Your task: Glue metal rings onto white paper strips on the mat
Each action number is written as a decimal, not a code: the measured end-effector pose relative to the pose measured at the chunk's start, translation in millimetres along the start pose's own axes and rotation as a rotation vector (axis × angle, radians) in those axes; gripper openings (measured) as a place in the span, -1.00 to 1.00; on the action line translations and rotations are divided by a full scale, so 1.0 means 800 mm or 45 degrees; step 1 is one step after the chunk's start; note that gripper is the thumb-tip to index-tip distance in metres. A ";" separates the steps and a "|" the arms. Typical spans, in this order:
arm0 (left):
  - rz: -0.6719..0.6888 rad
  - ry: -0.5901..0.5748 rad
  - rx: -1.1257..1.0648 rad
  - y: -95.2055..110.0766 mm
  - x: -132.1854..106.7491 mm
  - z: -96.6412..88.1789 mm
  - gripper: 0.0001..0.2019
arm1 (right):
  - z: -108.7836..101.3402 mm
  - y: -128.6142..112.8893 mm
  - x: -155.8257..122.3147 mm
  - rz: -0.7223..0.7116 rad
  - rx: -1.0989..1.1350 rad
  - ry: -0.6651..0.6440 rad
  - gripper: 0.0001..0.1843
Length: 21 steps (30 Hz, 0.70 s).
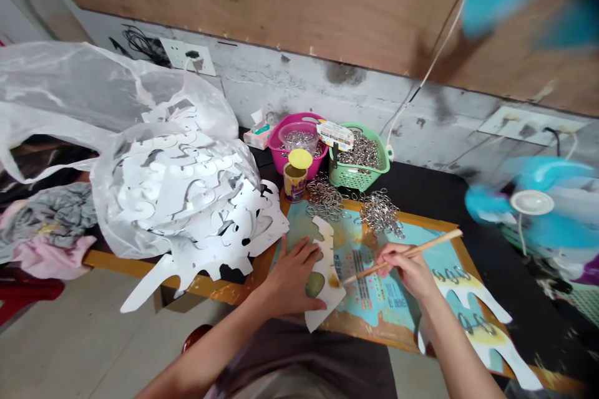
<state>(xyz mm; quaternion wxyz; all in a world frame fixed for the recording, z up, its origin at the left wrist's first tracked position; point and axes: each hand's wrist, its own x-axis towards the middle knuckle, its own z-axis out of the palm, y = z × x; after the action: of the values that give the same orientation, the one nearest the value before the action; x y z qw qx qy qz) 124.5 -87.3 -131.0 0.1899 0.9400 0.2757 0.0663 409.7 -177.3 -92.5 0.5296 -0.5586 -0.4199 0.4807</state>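
The person's left hand (292, 275), fingers spread flat, presses a white scallop-edged cut-out sheet (328, 262) against the blue printed covering (397, 299) on the black counter (433, 192). The right hand (406, 267) has its grip closed around a pale wooden-handled brush (437, 241), tip at the sheet's brownish-yellow patch. Silvery metal loops (380, 211) lie beyond.

Smooth wooden brush handle (433, 242), matt paper-like cutout (328, 262), shiny metal rings (379, 212), glossy plastic bag (213, 106), rough wall (281, 78)
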 end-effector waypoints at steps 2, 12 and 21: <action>0.004 0.004 -0.006 -0.001 0.000 0.000 0.06 | 0.001 -0.001 -0.001 0.024 0.019 -0.081 -0.85; 0.011 0.007 -0.022 -0.003 0.001 0.003 0.10 | 0.003 -0.004 -0.012 0.056 -0.135 -0.208 -0.81; 0.007 -0.013 -0.012 -0.003 0.001 0.002 0.10 | -0.019 -0.009 -0.032 -0.086 -0.046 0.142 -0.84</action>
<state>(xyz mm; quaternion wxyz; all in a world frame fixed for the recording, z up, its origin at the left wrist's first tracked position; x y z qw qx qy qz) 124.6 -85.5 -133.2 0.1956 0.9401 0.2719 0.0633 419.9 -204.5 -83.6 0.5580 -0.5794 -0.4170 0.4231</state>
